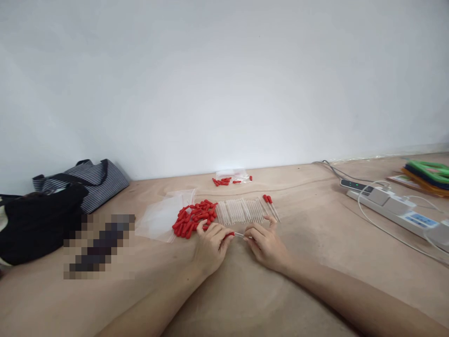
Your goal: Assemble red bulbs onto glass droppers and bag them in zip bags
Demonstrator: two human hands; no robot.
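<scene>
Between my hands lies a clear glass dropper tube (239,235) with a red rubber bulb (229,234) at its left end. My left hand (213,243) pinches the bulb, while my right hand (263,243) grips the tube from the other side. Just beyond my left hand is a pile of loose red rubber bulbs (191,219). A row of clear tubes (240,211) stretches to the right of that pile. At the row's right end, two droppers (270,203) have red bulbs on their tops.
Clear plastic bags (157,217) lie left of the pile. More red bulbs (220,181) and a small bag (231,174) sit near the wall. On the right are a power strip (396,208) with cables and stacked coloured frames (430,173). A striped bag (107,182) and black cloth (42,224) are left.
</scene>
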